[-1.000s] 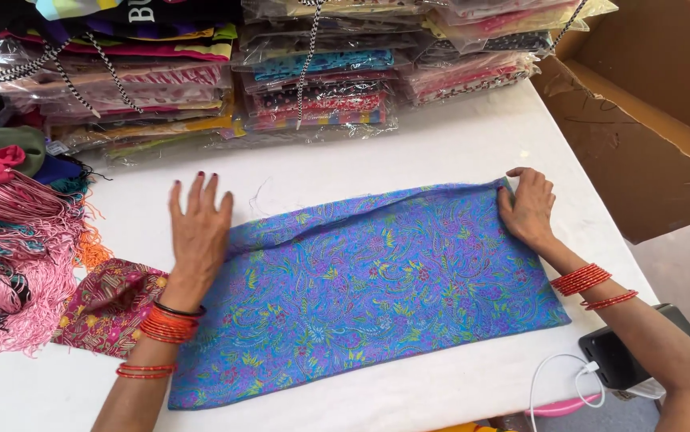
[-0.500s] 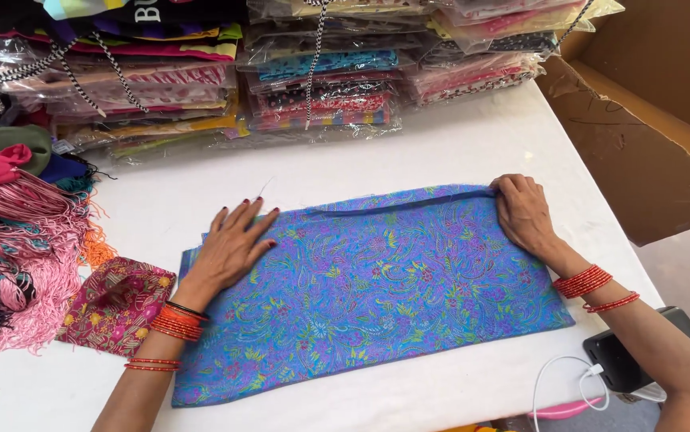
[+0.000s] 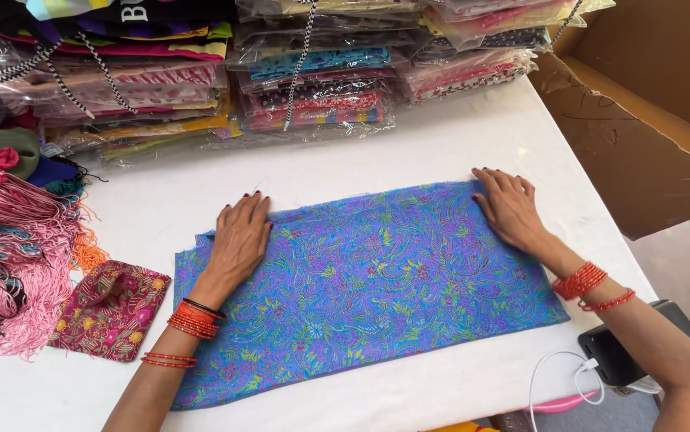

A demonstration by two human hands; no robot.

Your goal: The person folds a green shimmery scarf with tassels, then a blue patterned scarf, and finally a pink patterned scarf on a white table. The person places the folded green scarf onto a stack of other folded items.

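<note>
I see a blue patterned cloth lying flat on the white table, folded into a long band that runs from the lower left up toward the right edge. My left hand lies palm down on the cloth near its upper left edge, fingers extended and held close together, fingertips reaching the far fold; it grips nothing. My right hand lies palm down on the upper right corner of the cloth, fingers slightly fanned and pressing flat; it pinches nothing either. Both wrists carry red bangles. Just beside the cloth's lower left end, apart from it, lies a small red floral pouch. Further left, a heap of pink fringed textiles covers the table edge. Along the far side of the table stand stacks of plastic-wrapped garments, well apart from the cloth. An open cardboard box stands off the table's right side. Near my right forearm, at the table's near right corner, a dark phone rests with a white cable plugged into it.
</note>
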